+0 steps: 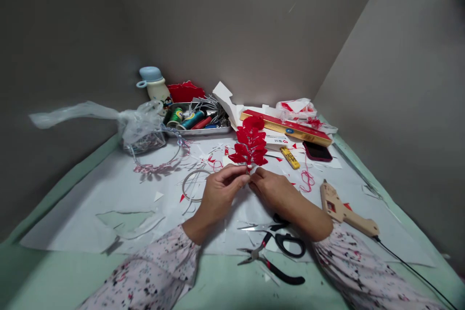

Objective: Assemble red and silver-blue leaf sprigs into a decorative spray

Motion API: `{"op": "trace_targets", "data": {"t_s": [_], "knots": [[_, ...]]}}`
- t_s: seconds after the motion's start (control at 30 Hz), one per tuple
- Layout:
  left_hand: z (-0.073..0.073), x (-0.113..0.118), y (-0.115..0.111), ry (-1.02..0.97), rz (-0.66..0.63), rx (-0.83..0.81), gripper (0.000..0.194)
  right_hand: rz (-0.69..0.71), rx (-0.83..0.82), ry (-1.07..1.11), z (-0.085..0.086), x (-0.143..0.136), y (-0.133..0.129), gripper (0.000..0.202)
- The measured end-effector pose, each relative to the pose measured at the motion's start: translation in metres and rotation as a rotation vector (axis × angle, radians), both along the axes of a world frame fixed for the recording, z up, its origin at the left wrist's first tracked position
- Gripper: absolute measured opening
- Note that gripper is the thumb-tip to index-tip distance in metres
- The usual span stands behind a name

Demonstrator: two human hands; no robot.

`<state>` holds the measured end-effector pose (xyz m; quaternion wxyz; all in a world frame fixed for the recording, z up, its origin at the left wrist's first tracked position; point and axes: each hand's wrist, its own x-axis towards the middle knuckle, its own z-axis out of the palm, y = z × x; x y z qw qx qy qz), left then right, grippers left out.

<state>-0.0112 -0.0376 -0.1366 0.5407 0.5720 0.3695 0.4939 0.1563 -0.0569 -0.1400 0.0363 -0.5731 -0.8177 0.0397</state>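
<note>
A red leaf spray (250,143), made of paired red leaves with a round red piece at its top, stands upright above the middle of the table. My left hand (224,189) pinches its stem at the bottom between thumb and forefinger. Right beside it, my right hand (273,188) has its fingers curled at the same stem end, close to the left fingertips; its fingertips are partly hidden. Scissors (276,232) with black handles and pliers (267,259) lie below the hands, near the front edge of the white paper (152,252).
A beige glue gun (343,213) with a cord lies at right, a phone (317,151) and yellow box (289,158) behind. Further back are a metal tray (203,131) of spools and wires, a bottle (157,86), a plastic bag (141,123) and a long red box (286,128).
</note>
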Motion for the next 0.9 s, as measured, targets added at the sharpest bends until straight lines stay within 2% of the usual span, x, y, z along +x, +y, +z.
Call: {"op": "trace_targets", "data": {"t_s": [0.27, 0.47, 0.53, 0.6, 0.77, 0.9], "knots": [[-0.002, -0.001, 0.001, 0.029, 0.012, 0.016, 0.017, -0.179, -0.047, -0.033, 0.006, -0.004, -0.008, 0.024], [-0.001, 0.000, 0.001, 0.010, 0.015, -0.026, 0.017, -0.178, 0.000, 0.185, 0.006, 0.007, -0.006, 0.020], [0.000, 0.000, 0.000, 0.005, 0.016, -0.041, 0.018, -0.183, 0.014, 0.311, 0.012, 0.014, -0.005, 0.018], [0.001, 0.000, -0.001, 0.000, 0.020, -0.056, 0.018, -0.193, -0.048, 0.507, 0.024, 0.020, -0.006, 0.015], [0.004, 0.000, -0.002, -0.025, 0.031, -0.073, 0.017, -0.264, -0.538, 1.217, 0.051, 0.026, -0.016, 0.010], [0.004, 0.000, -0.001, -0.046, 0.034, -0.079, 0.016, -0.250, -0.669, 1.483, 0.045, 0.015, -0.017, 0.009]]}}
